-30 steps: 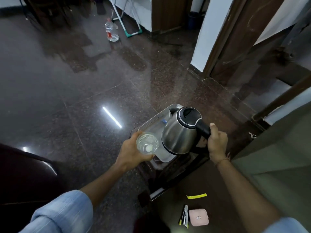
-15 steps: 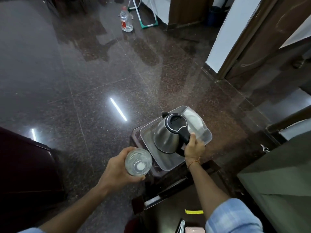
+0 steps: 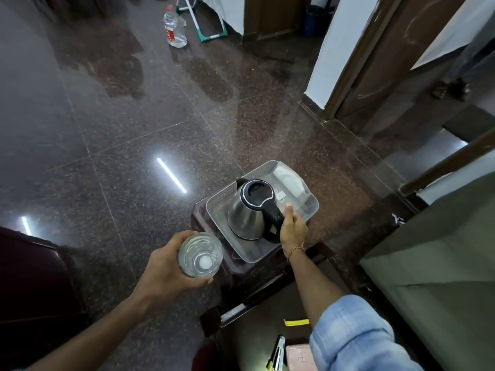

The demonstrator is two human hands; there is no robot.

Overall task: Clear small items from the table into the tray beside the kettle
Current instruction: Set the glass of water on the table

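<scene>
A steel kettle [image 3: 247, 214] with a black lid stands in a clear plastic tray [image 3: 308, 210] on a dark stool [image 3: 203, 218]. My right hand [image 3: 292, 227] grips the kettle's black handle. My left hand [image 3: 166, 266] holds a clear drinking glass [image 3: 201, 255] upright, just left of the stool and apart from the tray. Something white lies in the tray's far end [image 3: 288, 180]. At the bottom edge, on a dark table, lie a yellow strip [image 3: 296, 322], a pen-like item [image 3: 277, 354] and a pink case [image 3: 297, 357].
Polished dark stone floor spreads left and ahead. A plastic water bottle [image 3: 174, 28] stands on it far back. A dark chair or sofa [image 3: 34, 285] is at the left, a grey-green bed or cushion [image 3: 442, 263] at the right, wooden door frames [image 3: 356, 62] beyond.
The kettle has come down from its tilt over the glass and now stands in the tray. My left hand has drawn the glass away to the left and nearer me.
</scene>
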